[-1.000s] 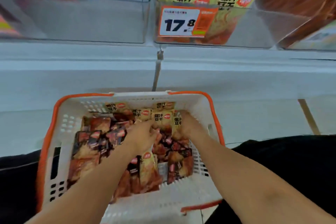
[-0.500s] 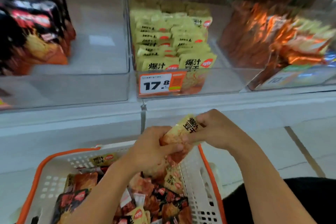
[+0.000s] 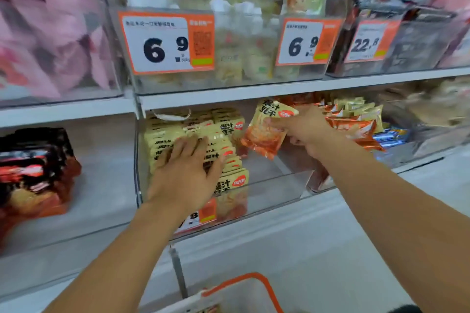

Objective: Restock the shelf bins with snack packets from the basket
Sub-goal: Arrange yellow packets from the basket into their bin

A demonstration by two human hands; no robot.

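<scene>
Only the orange rim of the basket was seen, cut off at the near edge. One yellow-and-orange snack packet was pinched by the right hand above the clear bin. Rows of stacked packets, too blurred to count, were pressed flat by the open-fingered left hand. Three price tags read 6.9, 6.9 and 22.8.

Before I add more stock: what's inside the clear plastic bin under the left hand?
The clear plastic bin holds rows of yellow snack packets; its right part shows none. The left hand covers some.
</scene>
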